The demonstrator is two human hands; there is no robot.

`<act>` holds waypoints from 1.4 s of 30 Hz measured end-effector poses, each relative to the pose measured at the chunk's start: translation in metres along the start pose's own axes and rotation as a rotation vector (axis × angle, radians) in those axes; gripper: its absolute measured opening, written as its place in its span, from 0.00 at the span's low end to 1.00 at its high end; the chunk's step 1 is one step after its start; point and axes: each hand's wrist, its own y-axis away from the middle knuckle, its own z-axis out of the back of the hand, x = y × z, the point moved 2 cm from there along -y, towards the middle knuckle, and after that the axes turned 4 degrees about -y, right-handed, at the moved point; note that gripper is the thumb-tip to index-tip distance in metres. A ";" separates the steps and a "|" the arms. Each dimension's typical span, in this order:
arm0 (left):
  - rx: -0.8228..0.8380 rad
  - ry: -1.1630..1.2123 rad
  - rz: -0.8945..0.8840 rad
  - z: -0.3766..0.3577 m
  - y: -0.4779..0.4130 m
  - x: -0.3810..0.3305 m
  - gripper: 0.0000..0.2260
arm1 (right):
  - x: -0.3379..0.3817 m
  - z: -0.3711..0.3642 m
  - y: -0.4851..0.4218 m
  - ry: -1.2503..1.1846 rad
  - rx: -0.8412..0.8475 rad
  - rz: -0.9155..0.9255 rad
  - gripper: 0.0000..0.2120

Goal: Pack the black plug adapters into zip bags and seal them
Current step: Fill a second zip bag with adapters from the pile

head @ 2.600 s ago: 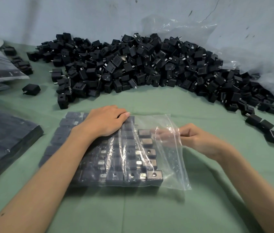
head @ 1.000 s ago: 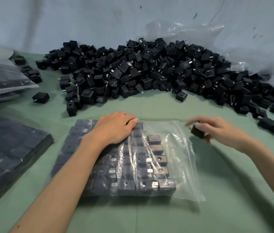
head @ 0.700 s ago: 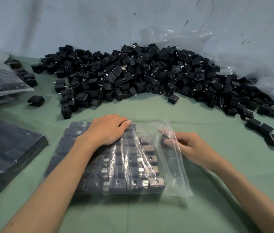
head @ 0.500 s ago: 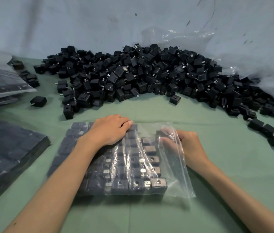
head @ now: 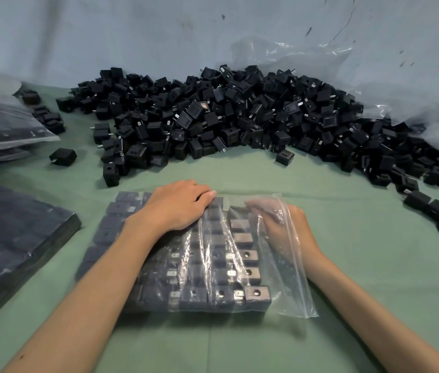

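On the green cloth (head: 361,278) right in front of the person lies a clear zip bag (head: 291,292). It is nearly full of black plug adapters (head: 256,293), set side by side in neat rows. The left hand (head: 178,205) lies flat on top of the bag near its far edge, with the fingers straight and close together, pressing down on the rows. The right hand (head: 280,224) is pushed inside the open right side of the bag, so it shows only through the shiny plastic. Its fingertips reach to the far end of the last row. The plastic blurs them, so it is not possible to tell if they hold an adapter or not. The right side of the bag is loose and has no adapters in it. Behind the bag, against the pale wall, is a big pile of loose adapters (head: 240,117). One adapter (head: 284,157) sits just in front of the pile, and another one (head: 63,156) sits by itself farther left. A big sheet of clear plastic (head: 374,84) lies crumpled behind the pile on the right. On the left is a flat stack of filled bags (head: 11,238), and more filled bags (head: 3,127) lie farther back.
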 end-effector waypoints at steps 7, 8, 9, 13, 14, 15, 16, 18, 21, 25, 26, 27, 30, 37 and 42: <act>0.003 -0.009 0.004 0.000 0.000 0.000 0.18 | -0.009 -0.008 0.002 0.005 0.170 -0.089 0.13; 0.002 -0.006 0.003 0.000 0.001 0.000 0.18 | -0.008 -0.009 0.001 -0.022 0.216 -0.102 0.15; 0.000 -0.005 0.002 0.000 0.001 0.000 0.18 | -0.006 -0.011 -0.001 -0.033 0.255 -0.095 0.15; 0.005 -0.008 0.009 0.000 0.001 0.001 0.18 | 0.001 -0.014 -0.009 -0.004 0.287 -0.035 0.09; 0.004 -0.009 0.007 -0.001 0.001 0.000 0.18 | 0.001 -0.013 -0.013 -0.021 0.283 -0.041 0.10; 0.003 -0.009 0.005 0.000 0.001 0.000 0.16 | 0.001 -0.013 -0.016 -0.059 0.280 -0.068 0.11; 0.005 -0.007 0.006 0.000 0.001 0.000 0.15 | -0.001 -0.013 -0.019 -0.070 0.275 -0.095 0.11; 0.012 -0.002 0.007 0.000 0.001 0.000 0.15 | -0.002 -0.013 -0.020 -0.030 0.246 -0.074 0.13; 0.013 -0.005 0.010 0.001 0.001 0.000 0.14 | -0.001 -0.016 -0.017 -0.040 0.220 -0.018 0.09; 0.003 -0.004 0.010 0.001 0.001 -0.001 0.14 | 0.000 -0.014 -0.014 -0.056 0.246 0.017 0.09; 0.001 -0.003 0.010 0.001 0.001 -0.001 0.15 | 0.001 -0.013 -0.014 -0.021 0.238 0.038 0.09; 0.000 -0.003 0.010 0.001 0.001 -0.001 0.15 | 0.000 -0.011 -0.014 0.008 0.233 0.048 0.09; 0.000 -0.001 0.008 0.000 0.001 0.000 0.14 | -0.004 -0.009 -0.012 0.024 0.241 0.067 0.08; -0.003 -0.014 0.010 -0.001 0.000 0.000 0.17 | -0.010 -0.002 -0.003 0.056 0.198 0.062 0.11; -0.001 -0.014 0.013 0.001 0.001 0.000 0.19 | -0.002 0.036 -0.008 -0.070 0.711 -0.229 0.22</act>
